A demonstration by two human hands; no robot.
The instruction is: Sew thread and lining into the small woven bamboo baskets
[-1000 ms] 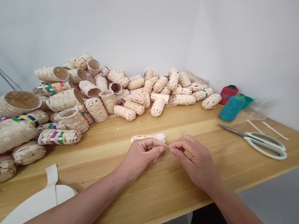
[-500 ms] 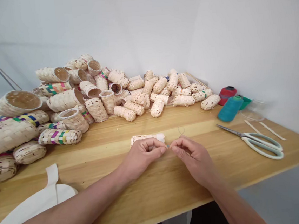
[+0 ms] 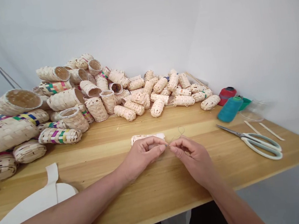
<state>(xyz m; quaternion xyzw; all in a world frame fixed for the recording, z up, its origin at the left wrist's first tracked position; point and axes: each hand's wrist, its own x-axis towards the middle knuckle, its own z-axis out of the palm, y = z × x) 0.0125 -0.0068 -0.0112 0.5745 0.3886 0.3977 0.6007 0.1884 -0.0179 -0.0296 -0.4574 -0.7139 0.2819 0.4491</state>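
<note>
Both hands meet over the tabletop, mid-length and toward its near edge — fingertips almost touching. The left hand pinches a tiny bluish bit between thumb and forefinger, too small to make out. The right hand pinches a fine thread the same way; its loop stands out just past those fingertips, toward the far edge.

A small woven tube lies just beyond the left hand, partly hidden by it — whether they touch, I cannot tell. Scissors lie toward the right edge, well apart from the right hand, with a teal spool near the far right corner. Woven baskets heap along the far edge.
</note>
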